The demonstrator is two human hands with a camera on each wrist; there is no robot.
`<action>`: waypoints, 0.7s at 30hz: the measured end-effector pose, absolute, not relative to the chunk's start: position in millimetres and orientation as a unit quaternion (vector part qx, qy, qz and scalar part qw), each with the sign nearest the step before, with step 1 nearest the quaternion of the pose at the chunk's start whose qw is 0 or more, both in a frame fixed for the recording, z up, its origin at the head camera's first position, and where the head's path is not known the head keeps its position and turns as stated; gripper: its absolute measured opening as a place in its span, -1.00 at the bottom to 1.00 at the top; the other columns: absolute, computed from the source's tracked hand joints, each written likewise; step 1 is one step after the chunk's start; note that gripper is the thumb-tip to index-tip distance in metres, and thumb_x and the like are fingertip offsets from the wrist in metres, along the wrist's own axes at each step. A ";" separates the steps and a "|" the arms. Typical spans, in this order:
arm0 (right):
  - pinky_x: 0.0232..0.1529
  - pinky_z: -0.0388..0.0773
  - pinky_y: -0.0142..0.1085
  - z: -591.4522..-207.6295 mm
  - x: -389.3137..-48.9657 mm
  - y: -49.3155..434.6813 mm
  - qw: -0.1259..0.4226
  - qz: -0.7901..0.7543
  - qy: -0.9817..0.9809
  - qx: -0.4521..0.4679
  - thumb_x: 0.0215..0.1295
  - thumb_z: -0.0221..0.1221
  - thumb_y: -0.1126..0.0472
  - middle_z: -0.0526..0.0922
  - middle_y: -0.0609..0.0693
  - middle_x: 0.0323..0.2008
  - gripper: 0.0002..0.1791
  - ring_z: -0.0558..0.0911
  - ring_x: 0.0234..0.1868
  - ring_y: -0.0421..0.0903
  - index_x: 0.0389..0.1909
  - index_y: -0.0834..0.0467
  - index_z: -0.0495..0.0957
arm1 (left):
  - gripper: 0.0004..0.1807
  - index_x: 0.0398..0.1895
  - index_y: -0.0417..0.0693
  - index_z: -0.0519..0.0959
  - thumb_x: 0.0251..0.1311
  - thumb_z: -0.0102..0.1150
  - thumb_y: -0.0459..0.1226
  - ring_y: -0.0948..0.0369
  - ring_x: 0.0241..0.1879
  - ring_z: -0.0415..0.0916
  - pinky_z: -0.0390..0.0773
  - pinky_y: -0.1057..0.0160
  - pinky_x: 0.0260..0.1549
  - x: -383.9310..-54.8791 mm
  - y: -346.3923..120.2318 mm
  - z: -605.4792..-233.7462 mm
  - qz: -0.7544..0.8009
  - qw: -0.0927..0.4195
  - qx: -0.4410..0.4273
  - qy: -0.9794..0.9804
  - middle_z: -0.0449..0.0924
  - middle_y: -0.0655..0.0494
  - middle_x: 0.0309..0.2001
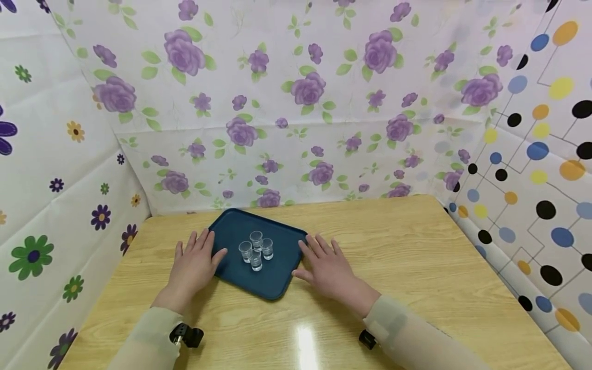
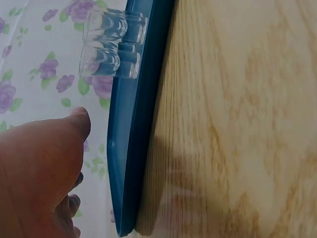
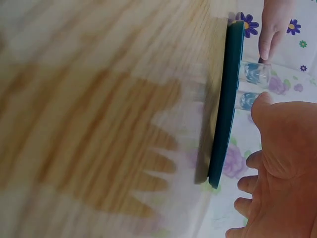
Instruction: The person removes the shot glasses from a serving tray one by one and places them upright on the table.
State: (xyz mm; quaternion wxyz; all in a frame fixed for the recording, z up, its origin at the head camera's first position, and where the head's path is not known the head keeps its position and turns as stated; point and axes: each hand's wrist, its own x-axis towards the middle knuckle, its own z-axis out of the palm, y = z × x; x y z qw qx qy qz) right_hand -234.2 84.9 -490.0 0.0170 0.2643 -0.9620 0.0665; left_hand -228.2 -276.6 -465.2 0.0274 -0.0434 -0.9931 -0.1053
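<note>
Several small clear shot glasses (image 1: pixel 256 261) stand upright, clustered in the middle of a dark blue tray (image 1: pixel 231 221). The tray is turned at an angle on the wooden table. At its left edge is my left hand (image 1: pixel 193 263), palm down with fingers extended and the thumb toward the glasses. My right hand (image 1: pixel 329 270) is at the right edge, fingers spread, fingertips right by the rim. Neither hand grips anything. The right wrist view has the right hand (image 3: pixel 285 153) above the level of the tray (image 3: pixel 229 104), its shadow falling on the table.
The light wood table (image 1: pixel 393 246) runs back to a white cloth with purple roses (image 1: pixel 307 90). A flower-print cloth (image 1: pixel 55 185) hangs on the left, and a cloth with coloured dots (image 1: pixel 536 149) on the right. Light glares off the table's front.
</note>
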 end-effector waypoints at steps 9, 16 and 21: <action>0.71 -0.04 0.31 -491.3 -235.3 78.6 -0.003 0.058 -0.963 0.262 0.67 -0.04 -0.42 0.12 0.14 0.76 -0.09 0.05 0.77 0.20 0.79 0.03 0.16 | -0.15 0.74 -0.38 0.12 0.75 -0.05 0.10 -0.41 0.70 -0.18 -0.27 -0.57 0.58 -233.8 -282.7 -470.4 -0.102 0.010 -0.025 -0.994 0.01 -0.42 0.72; 0.70 -0.03 0.31 -494.8 -235.6 79.7 -0.004 0.064 -0.963 0.262 0.67 -0.02 -0.40 0.16 0.15 0.75 -0.11 0.08 0.76 0.21 0.78 0.04 0.20 | -0.13 0.74 -0.38 0.11 0.75 -0.06 0.12 -0.43 0.70 -0.17 -0.23 -0.60 0.56 -236.6 -288.4 -477.4 -0.101 -0.002 -0.018 -0.995 0.01 -0.42 0.72; 0.71 -0.04 0.30 -497.4 -239.0 79.0 -0.012 0.049 -0.964 0.261 0.66 -0.07 -0.44 0.14 0.13 0.75 -0.09 0.07 0.76 0.19 0.79 0.01 0.18 | -0.13 0.74 -0.39 0.11 0.75 -0.07 0.12 -0.43 0.70 -0.19 -0.22 -0.60 0.56 -238.1 -292.6 -480.8 -0.098 -0.012 -0.011 -0.995 -0.01 -0.43 0.72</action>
